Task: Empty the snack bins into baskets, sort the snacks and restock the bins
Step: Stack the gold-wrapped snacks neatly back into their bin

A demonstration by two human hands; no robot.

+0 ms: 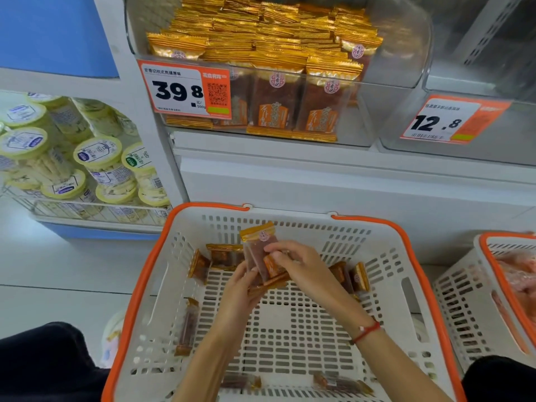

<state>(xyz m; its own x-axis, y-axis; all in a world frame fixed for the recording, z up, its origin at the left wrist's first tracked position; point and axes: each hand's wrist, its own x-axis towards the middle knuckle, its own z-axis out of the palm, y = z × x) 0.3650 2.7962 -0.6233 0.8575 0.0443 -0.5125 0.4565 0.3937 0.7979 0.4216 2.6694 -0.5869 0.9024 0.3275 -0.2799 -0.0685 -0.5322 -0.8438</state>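
Over the middle of a white, orange-rimmed basket (406,288): both hands raised and meeting, forearms reaching in from the near edge. Left hand (240,288) palm-up and tilted, fingers curled around the lower orange ends of a small stack of snack packets (262,256), thumb pressed on the front. Right hand (301,265) arched over from the right, wrist bent, fingertips (271,249) pinching the stack's upper front face; red cord bracelet (367,332) on that wrist. Stack held upright, gold-crimped top pointing toward the shelf, clear of the basket floor.

Inside the basket: loose packets (223,256) against the far wall left of the hands, more to the right (355,277), one standing on edge at the left wall (187,329), two lying flat at the near edge (339,382).

Above the basket, on the shelf: clear bin (391,111) packed with rows of the same gold-topped packets, price tag (185,89) reading 39.8 on its front. Right of it, another clear bin (493,149) tagged 12.8, contents unclear. Right of the basket, a second basket (461,300) holding pinkish packs. Left of the basket, lidded tubs (98,155) on a low rack.
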